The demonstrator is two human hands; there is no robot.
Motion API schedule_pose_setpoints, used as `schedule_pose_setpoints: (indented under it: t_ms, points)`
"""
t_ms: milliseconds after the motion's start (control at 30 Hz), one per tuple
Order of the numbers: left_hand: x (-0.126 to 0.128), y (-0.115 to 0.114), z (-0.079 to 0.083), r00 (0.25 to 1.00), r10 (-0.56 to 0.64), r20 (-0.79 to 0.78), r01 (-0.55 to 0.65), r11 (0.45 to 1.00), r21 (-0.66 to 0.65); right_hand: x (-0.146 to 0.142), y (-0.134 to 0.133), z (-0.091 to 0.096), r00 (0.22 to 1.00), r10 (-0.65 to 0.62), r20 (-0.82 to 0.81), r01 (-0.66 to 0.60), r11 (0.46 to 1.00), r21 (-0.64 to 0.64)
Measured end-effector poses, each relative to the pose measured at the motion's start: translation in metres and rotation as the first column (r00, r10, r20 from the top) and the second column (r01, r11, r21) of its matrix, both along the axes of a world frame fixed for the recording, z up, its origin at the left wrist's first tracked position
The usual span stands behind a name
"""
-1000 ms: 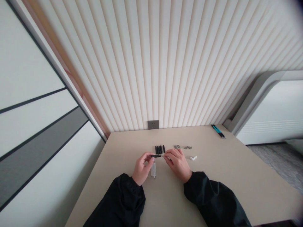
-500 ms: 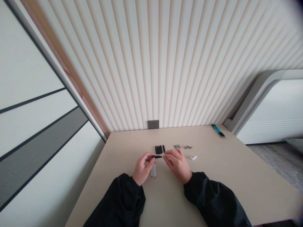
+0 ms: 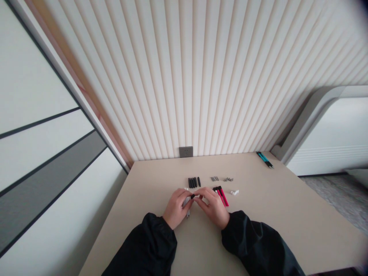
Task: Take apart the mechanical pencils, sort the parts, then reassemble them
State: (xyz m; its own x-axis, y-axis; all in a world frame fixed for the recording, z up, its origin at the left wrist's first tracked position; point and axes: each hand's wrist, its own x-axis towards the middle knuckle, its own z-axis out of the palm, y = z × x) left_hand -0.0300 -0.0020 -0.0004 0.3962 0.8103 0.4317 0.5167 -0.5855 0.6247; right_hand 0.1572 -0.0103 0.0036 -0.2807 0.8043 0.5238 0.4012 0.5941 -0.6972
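Note:
My left hand [image 3: 176,209] and my right hand [image 3: 214,209] meet over the table, fingertips pinching a short black pen part [image 3: 193,196] between them. Most of that part is hidden by the fingers. Under my left hand lie thin white pen refills [image 3: 188,214], partly covered. Just past my right hand are red pen barrels [image 3: 224,197] with black ends. Beyond both hands, several black pen grips [image 3: 192,182] stand in a row, one [image 3: 199,181] slightly apart.
Small grey metal pieces [image 3: 214,178] and a group of metal tips [image 3: 229,179] lie farther back. White plastic bits [image 3: 235,192] rest to the right. Teal-and-black pens [image 3: 265,159] lie at the table's [image 3: 273,222] far right corner. A wall socket [image 3: 186,151] sits behind.
The black part was held lengthwise between both hands; now it is mostly covered by the fingertips. My hands have come closer together and slightly lower, and the red barrels have come into sight.

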Motion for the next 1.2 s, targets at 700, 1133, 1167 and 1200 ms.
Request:
schedule_pose_setpoints:
  t_ms: [700,1133,1167,1200]
  points:
    - [-0.0038,0.0021,-0.0001,0.981,0.164,0.103,-0.167,0.986,0.017,-0.0054,-0.0014,0.0000,0.988,-0.060,0.142,0.060,0.998,0.004]
    - [-0.0026,0.0021,0.0009,0.976,0.216,0.014,-0.217,0.975,0.041,-0.0062,-0.0075,0.0017,0.844,0.035,0.536,-0.079,0.995,0.059]
    - [-0.0026,0.0020,0.0011,0.976,0.217,0.013,-0.217,0.975,0.039,-0.0054,-0.0071,0.0024,0.842,0.024,0.539,-0.069,0.996,0.063]
    - [-0.0027,0.0021,0.0012,0.977,0.215,0.013,-0.215,0.976,0.037,-0.0047,-0.0070,0.0031,0.841,0.011,0.540,-0.056,0.996,0.068]
